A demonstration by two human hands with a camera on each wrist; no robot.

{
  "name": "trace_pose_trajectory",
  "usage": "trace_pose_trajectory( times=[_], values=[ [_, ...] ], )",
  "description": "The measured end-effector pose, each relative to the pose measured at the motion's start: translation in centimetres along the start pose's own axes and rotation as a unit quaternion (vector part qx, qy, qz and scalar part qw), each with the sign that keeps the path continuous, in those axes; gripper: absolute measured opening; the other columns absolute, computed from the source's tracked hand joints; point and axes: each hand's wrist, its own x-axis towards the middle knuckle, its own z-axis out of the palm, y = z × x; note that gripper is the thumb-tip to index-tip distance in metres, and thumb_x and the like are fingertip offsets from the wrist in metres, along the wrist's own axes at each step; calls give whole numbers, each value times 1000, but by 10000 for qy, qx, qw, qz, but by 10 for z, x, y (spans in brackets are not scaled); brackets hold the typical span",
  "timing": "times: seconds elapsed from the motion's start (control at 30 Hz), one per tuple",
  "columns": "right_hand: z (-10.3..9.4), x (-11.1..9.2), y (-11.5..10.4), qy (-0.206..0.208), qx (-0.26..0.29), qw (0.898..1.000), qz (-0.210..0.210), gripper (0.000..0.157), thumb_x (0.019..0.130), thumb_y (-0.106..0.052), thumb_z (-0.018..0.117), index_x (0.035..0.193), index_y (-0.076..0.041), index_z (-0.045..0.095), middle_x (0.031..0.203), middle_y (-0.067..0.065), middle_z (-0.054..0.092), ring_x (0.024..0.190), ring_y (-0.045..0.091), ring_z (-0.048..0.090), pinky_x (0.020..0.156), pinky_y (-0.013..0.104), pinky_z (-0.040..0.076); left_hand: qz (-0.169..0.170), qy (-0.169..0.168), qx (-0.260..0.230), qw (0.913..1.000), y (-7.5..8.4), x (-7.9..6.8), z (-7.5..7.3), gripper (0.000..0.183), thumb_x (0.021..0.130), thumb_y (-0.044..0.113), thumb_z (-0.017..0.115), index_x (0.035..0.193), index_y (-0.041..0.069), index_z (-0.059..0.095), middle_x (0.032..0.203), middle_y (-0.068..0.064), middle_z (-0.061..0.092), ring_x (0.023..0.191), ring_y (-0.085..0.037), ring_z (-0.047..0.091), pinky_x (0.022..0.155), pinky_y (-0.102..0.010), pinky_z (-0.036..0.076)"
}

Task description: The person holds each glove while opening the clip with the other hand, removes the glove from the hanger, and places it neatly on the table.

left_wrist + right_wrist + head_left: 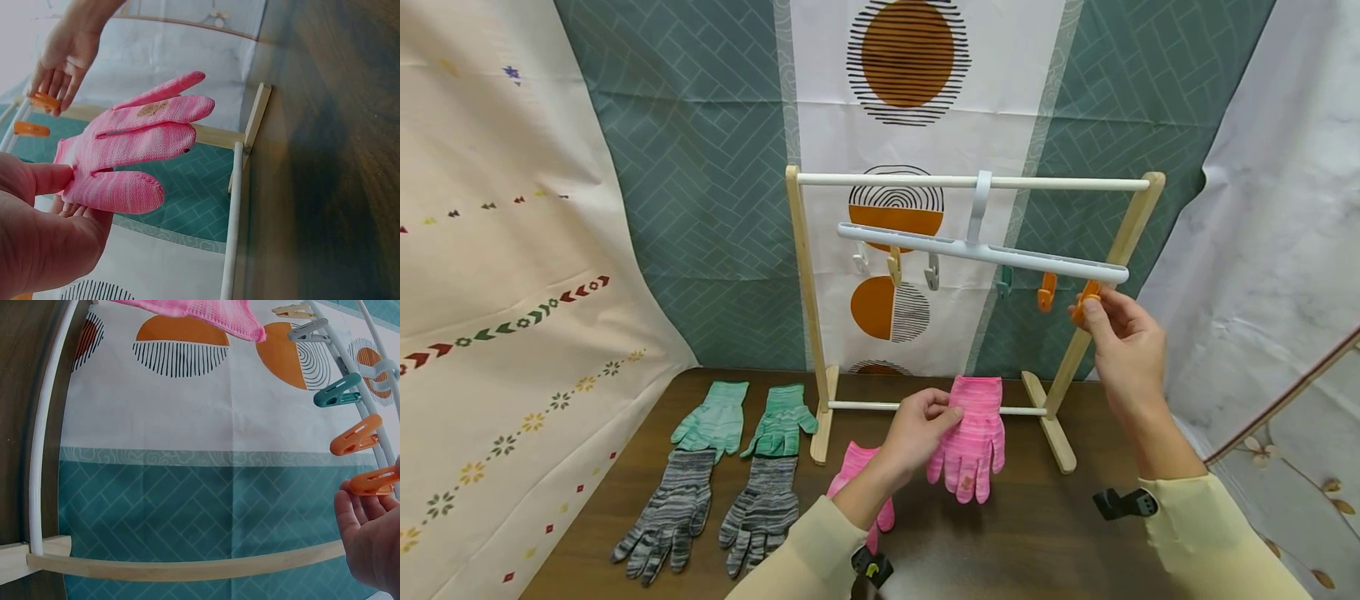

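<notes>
A pink knitted glove (976,433) hangs fingers-down in front of the rack, pinched near its side by my left hand (921,437) between thumb and fingers. A small brownish stain marks one of its fingers in the left wrist view. My right hand (1127,350) pinches the rightmost orange clip (1086,302) under the right end of a pale hanger bar (1030,258). Beside that clip hang a second orange clip (356,435) and a teal clip (337,390). Further left on the bar are a grey clip (932,272), a yellow clip (894,267) and a white clip (861,258).
The hanger hooks over the top rod (887,180) of a wooden rack (808,283) and tilts down rightward. A second pink glove (853,467) lies partly behind my left forearm. On the table's left lie green gloves (718,415) and grey striped gloves (673,508). Patterned cloths surround the table.
</notes>
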Motion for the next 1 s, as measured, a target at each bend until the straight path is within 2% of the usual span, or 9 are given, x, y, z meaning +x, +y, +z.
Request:
trace_pose_trajectory(
  times=[0.17, 0.63, 0.87, 1.0],
  values=[
    [-1, 1, 0, 27, 88, 10000, 38, 36, 101, -9, 73, 132, 10, 67, 108, 10, 75, 96, 19, 74, 88, 20, 57, -114, 52, -15, 9999, -5, -2, 0, 19, 104, 13, 70, 115, -2, 69, 99, -12, 78, 82, -13, 69, 74, -25, 54],
    [-4, 3, 2, 88, 189, 9997, 136, 34, 100, -6, 74, 130, 7, 69, 107, 9, 75, 97, 19, 74, 87, 20, 57, -260, 87, -80, 9996, -18, -7, -5, 20, 104, 10, 68, 118, -4, 66, 101, -14, 78, 83, -14, 70, 74, -26, 56],
    [-6, 2, 5, 102, 198, 9998, 14, 34, 99, -2, 73, 132, 9, 68, 108, 9, 76, 97, 15, 74, 88, 20, 57, -260, 61, -206, 9994, -21, -12, -8, 23, 104, 8, 67, 122, -5, 64, 105, -18, 77, 86, -16, 71, 77, -30, 57],
    [-9, 0, 8, 136, 9, 9999, -59, 36, 99, -1, 74, 133, 8, 68, 112, 7, 76, 98, 15, 74, 88, 18, 56, -298, 78, -234, 9993, -24, -13, -9, 23, 104, 8, 68, 122, -5, 64, 105, -19, 77, 85, -15, 70, 75, -29, 57]
  ],
)
